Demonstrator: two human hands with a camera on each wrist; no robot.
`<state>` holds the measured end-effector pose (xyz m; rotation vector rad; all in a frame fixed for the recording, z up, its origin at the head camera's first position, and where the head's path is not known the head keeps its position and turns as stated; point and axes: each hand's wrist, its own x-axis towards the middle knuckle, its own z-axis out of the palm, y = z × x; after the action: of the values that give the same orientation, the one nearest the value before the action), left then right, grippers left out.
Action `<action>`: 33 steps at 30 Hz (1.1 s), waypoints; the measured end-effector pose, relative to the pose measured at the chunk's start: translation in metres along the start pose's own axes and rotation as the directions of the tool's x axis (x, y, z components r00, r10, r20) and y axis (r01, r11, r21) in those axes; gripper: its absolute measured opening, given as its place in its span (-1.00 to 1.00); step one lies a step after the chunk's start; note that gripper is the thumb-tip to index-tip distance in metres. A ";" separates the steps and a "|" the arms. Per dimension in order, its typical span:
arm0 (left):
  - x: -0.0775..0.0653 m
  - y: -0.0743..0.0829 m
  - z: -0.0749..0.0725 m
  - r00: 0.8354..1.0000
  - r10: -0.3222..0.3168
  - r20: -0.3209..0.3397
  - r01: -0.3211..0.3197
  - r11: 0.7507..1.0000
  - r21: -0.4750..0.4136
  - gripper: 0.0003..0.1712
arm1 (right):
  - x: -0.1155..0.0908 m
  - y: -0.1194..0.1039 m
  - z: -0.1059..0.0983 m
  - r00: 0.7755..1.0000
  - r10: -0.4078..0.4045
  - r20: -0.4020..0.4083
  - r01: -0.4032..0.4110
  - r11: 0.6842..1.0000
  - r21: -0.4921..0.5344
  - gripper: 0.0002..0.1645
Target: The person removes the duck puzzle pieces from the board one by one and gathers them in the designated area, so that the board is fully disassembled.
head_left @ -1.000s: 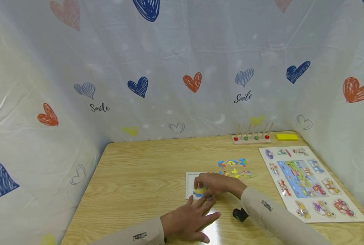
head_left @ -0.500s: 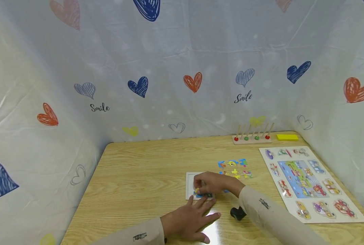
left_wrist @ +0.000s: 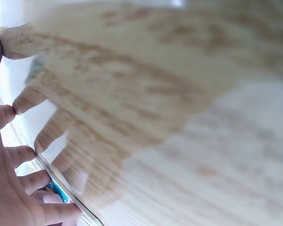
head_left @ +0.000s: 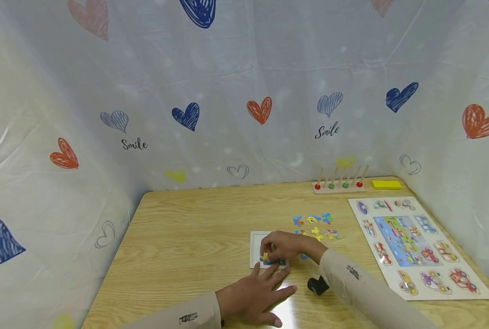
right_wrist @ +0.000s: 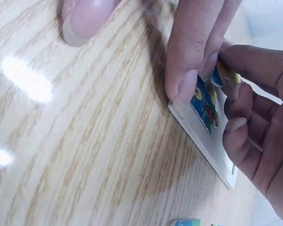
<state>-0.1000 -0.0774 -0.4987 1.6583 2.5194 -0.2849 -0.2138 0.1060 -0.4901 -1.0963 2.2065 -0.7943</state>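
Observation:
A small white puzzle tray lies on the table, with blue jigsaw pieces along its near side. My right hand is over the tray, pinching a yellow-and-blue jigsaw piece between thumb and fingers. In the right wrist view that piece is tilted and partly hidden by the fingertips. My left hand lies with its fingers spread, fingertips at the tray's near edge. The left wrist view shows those fingers along the tray's rim.
Several loose jigsaw pieces lie right of the tray. Farther right is a large vehicle puzzle board. A pegged bead stand and a yellow block are at the back edge. A black object shows beneath the right sleeve.
The right hand has drawn slightly left over the tray, and the pinched piece has turned, showing less of its yellow face. The left hand has stayed in place.

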 end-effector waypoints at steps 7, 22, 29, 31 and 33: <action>0.000 0.000 -0.001 1.000 0.004 -0.002 -0.004 1.000 0.004 -0.10 | -0.002 -0.003 -0.004 1.000 -0.014 0.001 0.014 1.000 0.013 -0.94; 0.001 -0.001 -0.002 1.000 -0.001 0.005 0.001 1.000 -0.003 -0.10 | -0.011 -0.002 -0.014 0.998 0.027 -0.058 -0.017 0.985 0.172 -0.94; 0.000 0.000 -0.003 1.000 0.004 0.005 -0.004 1.000 -0.005 -0.11 | -0.019 0.004 -0.015 0.994 0.024 -0.111 -0.013 0.995 0.098 -0.78; 0.001 0.000 -0.003 1.000 0.004 0.006 -0.004 1.000 -0.002 -0.11 | -0.022 0.005 -0.015 0.992 0.023 -0.123 -0.013 0.996 0.085 -0.75; 0.001 0.000 -0.003 1.000 0.004 0.007 -0.004 1.000 0.003 -0.11 | -0.025 0.007 -0.015 0.991 0.027 -0.130 -0.016 0.996 0.088 -0.72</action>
<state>-0.1004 -0.0762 -0.4959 1.6609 2.5114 -0.2940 -0.2144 0.1337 -0.4799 -1.0024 2.2636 -0.9686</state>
